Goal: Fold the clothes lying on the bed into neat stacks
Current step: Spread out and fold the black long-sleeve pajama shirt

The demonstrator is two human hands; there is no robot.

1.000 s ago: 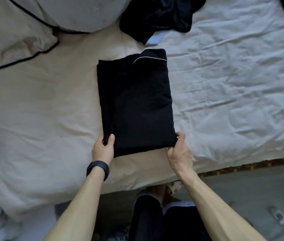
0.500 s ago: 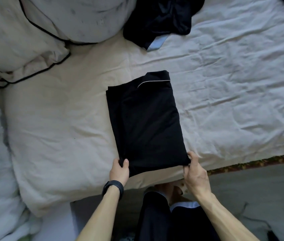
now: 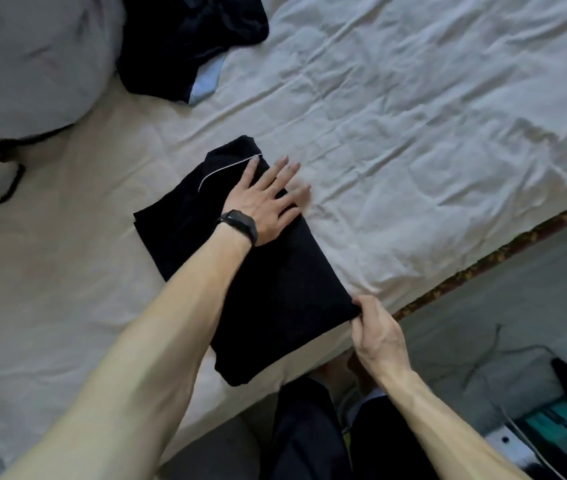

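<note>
Folded black garment (image 3: 275,289): flat, roughly rectangular, matte soft fabric, lying at an angle on the bed sheet (image 3: 413,133) with its near corner at the bed's edge. A thin white piping line (image 3: 226,169) curves across the garment's far end. Left hand (image 3: 264,206) lies palm-down on the far half of the garment, grip spread flat, fingers straight and fanned, fingertips reaching past the garment's right edge onto the sheet. A black wristband (image 3: 240,225) is on that wrist. Right hand (image 3: 379,330) is at the garment's near right corner, grip pinching the fabric edge between thumb and curled fingers. The sheet is pale cream, heavily creased to the right of the garment and smoother to its left. Beyond the garment's far end is a crumpled dark clothing heap (image 3: 188,36), unfolded, with a light blue patch (image 3: 206,84) showing. Far left of the garment is a rounded grey pillow (image 3: 25,57), blurred.
</note>
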